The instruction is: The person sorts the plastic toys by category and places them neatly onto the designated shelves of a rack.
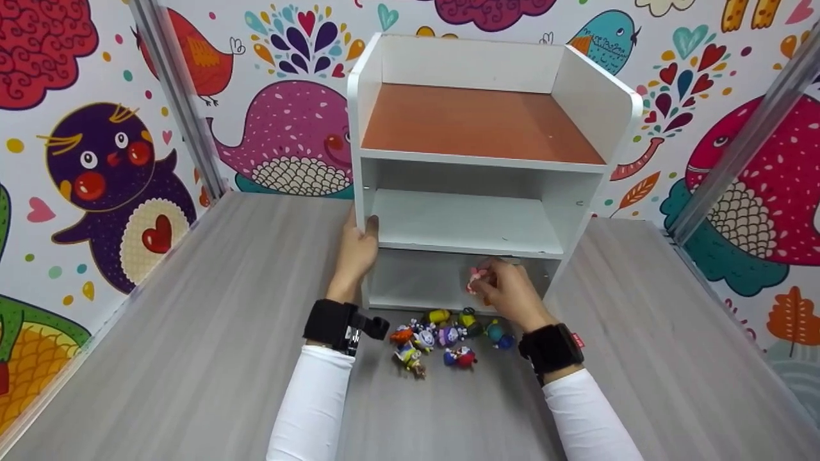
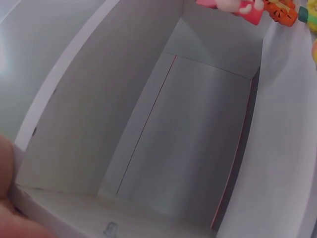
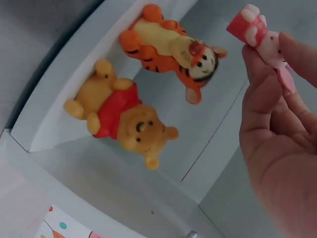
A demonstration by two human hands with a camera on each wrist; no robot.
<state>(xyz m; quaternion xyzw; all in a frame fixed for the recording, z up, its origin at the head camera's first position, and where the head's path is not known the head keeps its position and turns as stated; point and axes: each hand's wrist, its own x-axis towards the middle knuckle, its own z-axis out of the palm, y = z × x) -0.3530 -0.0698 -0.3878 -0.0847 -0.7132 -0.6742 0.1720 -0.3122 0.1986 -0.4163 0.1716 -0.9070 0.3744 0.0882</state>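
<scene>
In the head view a white shelf unit (image 1: 485, 251) stands on the table. My left hand (image 1: 357, 255) grips its left side panel, thumb at the front edge. My right hand (image 1: 514, 293) pinches a small pink Piglet figurine (image 3: 266, 42) in front of the lowest compartment. Inside that compartment, the right wrist view shows a Winnie the Pooh figurine (image 3: 130, 116) and an orange Tigger figurine (image 3: 161, 52) standing side by side. The left wrist view has the compartment's bare floor (image 2: 193, 134) and part of my left hand (image 2: 15, 213) at the panel's edge.
Several small coloured figurines (image 1: 448, 334) lie in a heap on the grey wooden table (image 1: 243, 358), just before the shelf unit. The top shelf has a brown surface (image 1: 474, 121) between raised side walls. Printed cartoon panels (image 1: 122, 192) enclose the table.
</scene>
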